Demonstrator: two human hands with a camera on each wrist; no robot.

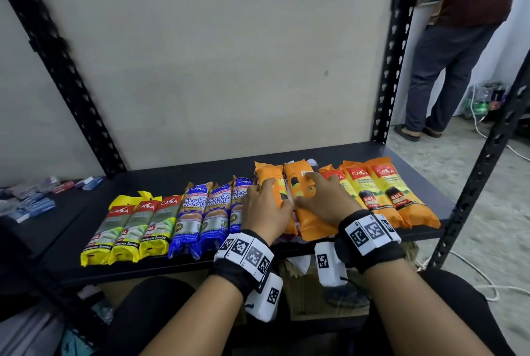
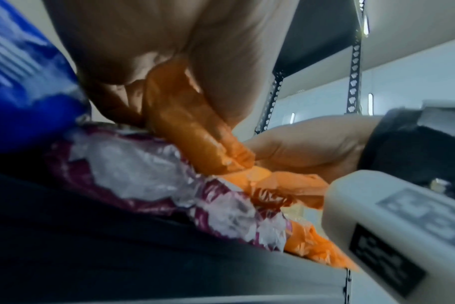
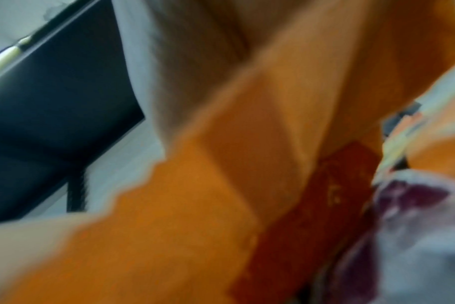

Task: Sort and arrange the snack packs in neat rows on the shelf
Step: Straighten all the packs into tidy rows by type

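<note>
Snack packs lie side by side on the black shelf: three yellow packs at the left, then three blue packs, two orange packs in the middle, and three orange-yellow packs at the right. My left hand grips the left orange pack, fingers and thumb curled round it. My right hand rests with spread fingers on the right orange pack, which fills the right wrist view. Under both orange packs lies a purple-and-white pack, mostly hidden from the head view.
Black perforated shelf posts stand at the corners. A person stands behind on the right, with white cables on the floor nearby. Small boxes lie on a surface to the left. A cardboard box sits below the shelf.
</note>
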